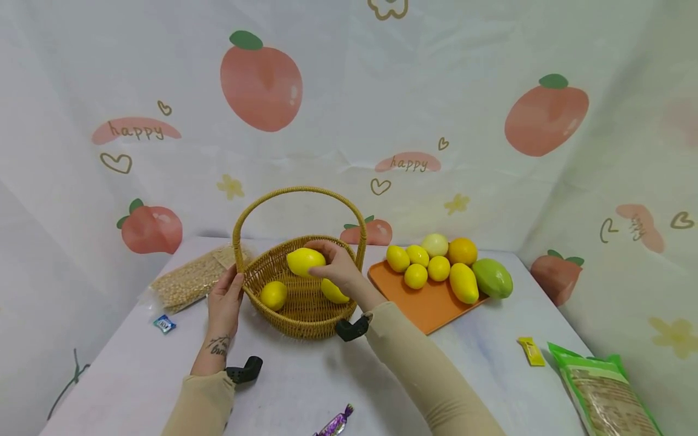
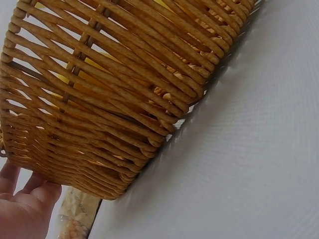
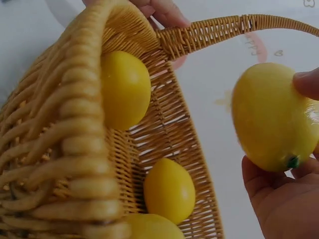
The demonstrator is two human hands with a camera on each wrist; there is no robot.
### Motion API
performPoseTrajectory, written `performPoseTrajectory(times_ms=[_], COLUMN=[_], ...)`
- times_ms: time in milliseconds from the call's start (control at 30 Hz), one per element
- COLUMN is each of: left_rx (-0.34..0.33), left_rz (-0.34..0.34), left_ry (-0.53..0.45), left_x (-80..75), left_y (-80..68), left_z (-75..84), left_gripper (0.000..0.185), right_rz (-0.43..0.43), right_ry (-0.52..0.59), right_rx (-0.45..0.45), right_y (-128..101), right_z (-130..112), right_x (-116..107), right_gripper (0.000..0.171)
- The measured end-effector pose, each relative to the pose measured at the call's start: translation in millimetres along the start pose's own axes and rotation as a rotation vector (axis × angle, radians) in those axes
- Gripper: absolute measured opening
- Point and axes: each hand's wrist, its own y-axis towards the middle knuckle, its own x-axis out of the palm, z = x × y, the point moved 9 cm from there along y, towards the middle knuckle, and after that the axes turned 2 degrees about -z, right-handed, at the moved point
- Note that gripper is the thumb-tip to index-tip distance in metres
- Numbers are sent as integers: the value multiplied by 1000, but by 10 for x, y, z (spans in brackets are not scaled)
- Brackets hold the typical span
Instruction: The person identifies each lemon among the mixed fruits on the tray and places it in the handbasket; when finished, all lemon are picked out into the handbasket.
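The right hand [image 1: 339, 266] holds a yellow lemon [image 1: 305, 261] in curled fingers, above the inside of the wicker basket [image 1: 272, 263]; the left hand [image 1: 225, 300] rests with straight fingers against the left side of the basket; two more lemons [image 1: 273, 295] lie on the basket's bottom; the basket stands near the back edge of the table [image 1: 480, 363], just left of the orange tray [image 1: 422, 306].
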Motion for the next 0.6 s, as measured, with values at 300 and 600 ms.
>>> performPoseTrajectory(times_ms=[300, 600], left_rx=[17, 5], left_rz=[12, 12], left_ry=[1, -16], left_x=[-24, -17], left_y=[10, 11], left_z=[1, -15], left_gripper=[54, 54], right_rz=[73, 227], right_ry=[40, 141], right_rx=[-45, -138], right_y=[-178, -580], right_z=[-106, -215], right_x=[-141, -641], right_gripper=[51, 47])
